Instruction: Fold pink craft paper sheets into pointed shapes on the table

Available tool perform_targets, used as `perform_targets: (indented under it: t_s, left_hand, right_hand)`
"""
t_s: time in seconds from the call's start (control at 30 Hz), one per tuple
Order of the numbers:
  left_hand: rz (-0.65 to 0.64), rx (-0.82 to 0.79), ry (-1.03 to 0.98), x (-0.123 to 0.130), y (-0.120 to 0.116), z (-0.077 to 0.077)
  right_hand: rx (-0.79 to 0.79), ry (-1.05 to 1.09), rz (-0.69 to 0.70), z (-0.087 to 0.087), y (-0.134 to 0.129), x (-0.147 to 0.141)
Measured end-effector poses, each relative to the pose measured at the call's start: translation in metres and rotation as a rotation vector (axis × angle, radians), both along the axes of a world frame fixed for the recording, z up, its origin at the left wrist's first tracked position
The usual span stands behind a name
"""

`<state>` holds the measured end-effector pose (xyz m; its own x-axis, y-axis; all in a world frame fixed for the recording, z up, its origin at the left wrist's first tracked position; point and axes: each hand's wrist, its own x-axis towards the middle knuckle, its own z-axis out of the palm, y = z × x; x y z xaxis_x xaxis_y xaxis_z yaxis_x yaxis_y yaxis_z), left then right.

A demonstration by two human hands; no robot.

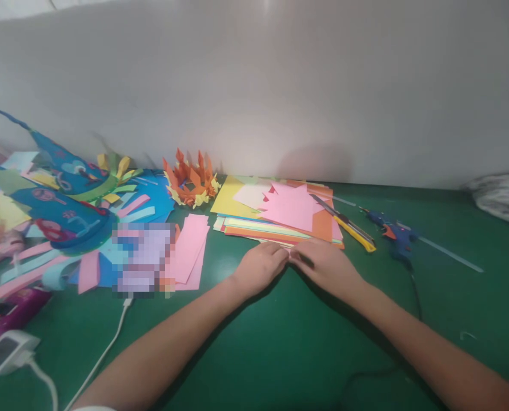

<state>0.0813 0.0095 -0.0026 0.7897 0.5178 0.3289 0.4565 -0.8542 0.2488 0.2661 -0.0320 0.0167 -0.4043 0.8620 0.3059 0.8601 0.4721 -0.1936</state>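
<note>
My left hand (263, 267) and my right hand (325, 264) meet at the near edge of a stack of coloured paper (275, 228). Their fingers are closed together around a small pink piece, mostly hidden by the fingertips. Pink paper with a jagged edge (292, 206) lies on top of the stack, just beyond my hands. A yellow utility knife (357, 233) rests across the stack's right side, and an orange and yellow paper crown (192, 185) stands at its left.
A blue glue gun (400, 237) with a cable lies to the right on the green table (254, 354). Decorated blue cone hats (72, 220), pink sheets (189, 251) and a white device (8, 351) with a cable are at left. A pale wall (245, 85) rises behind.
</note>
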Motion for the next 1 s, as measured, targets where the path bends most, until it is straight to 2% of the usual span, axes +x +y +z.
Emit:
perform_targets:
  t_s: [0.1, 0.2, 0.3, 0.4, 0.5, 0.63, 0.83, 1.0]
  left_hand:
    - [-0.023, 0.059, -0.006, 0.001, -0.008, -0.007]
    - [-0.010, 0.124, -0.005, 0.000, -0.018, -0.011]
    - [0.005, 0.151, 0.005, -0.003, -0.027, -0.014]
    - [0.012, 0.109, -0.003, -0.005, -0.033, -0.014]
    - [0.027, 0.039, -0.004, -0.007, -0.036, -0.010]
    - [0.006, -0.082, -0.045, -0.009, -0.038, -0.001]
    - [-0.043, -0.297, -0.303, -0.023, -0.052, 0.007]
    - [0.098, -0.583, -0.548, -0.034, -0.056, 0.004]
  right_hand:
    - [0.068, 0.019, -0.105, 0.002, 0.018, 0.017]
    - [0.102, -0.100, -0.199, -0.006, 0.035, 0.031]
    - [0.048, -0.123, -0.205, -0.013, 0.041, 0.036]
    - [0.050, -0.126, -0.170, -0.013, 0.039, 0.034]
    - [0.094, -0.138, -0.116, -0.008, 0.035, 0.031]
    - [0.113, -0.209, -0.114, -0.002, 0.031, 0.029]
    - [0.203, -0.188, -0.107, -0.008, 0.033, 0.031]
    - [0.113, -0.170, -0.137, -0.011, 0.033, 0.037]
